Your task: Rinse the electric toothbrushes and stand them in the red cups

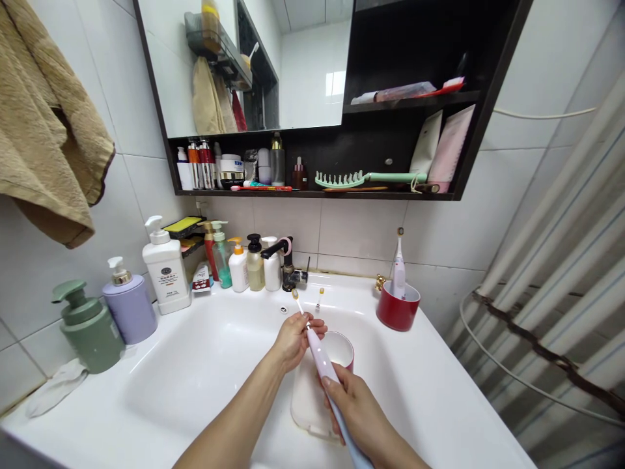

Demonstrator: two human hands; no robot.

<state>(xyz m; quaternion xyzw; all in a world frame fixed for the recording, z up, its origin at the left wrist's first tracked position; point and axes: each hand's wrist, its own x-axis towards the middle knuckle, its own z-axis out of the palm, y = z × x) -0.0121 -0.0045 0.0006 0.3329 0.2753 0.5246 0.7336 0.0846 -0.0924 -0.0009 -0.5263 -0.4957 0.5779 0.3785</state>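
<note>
Over the sink, my right hand (354, 397) is wrapped around the pale pink and blue handle of an electric toothbrush (319, 352). My left hand (295, 340) is closed at the top of that handle, its thumb and fingers at the neck of the brush head, which points up toward the tap. Beneath my hands a red cup with a white inside (343, 348) and a whitish rounded tray (305, 404) sit in the basin, partly hidden. A loose brush head (319, 298) lies on the sink's back ledge.
The black tap (288, 260) rises behind the basin (195, 365). At right, a red cup (398, 312) holds another electric toothbrush (399, 267). Several pump bottles (166, 273) line the left and back. A dark mirror cabinet (312, 194) overhangs the sink.
</note>
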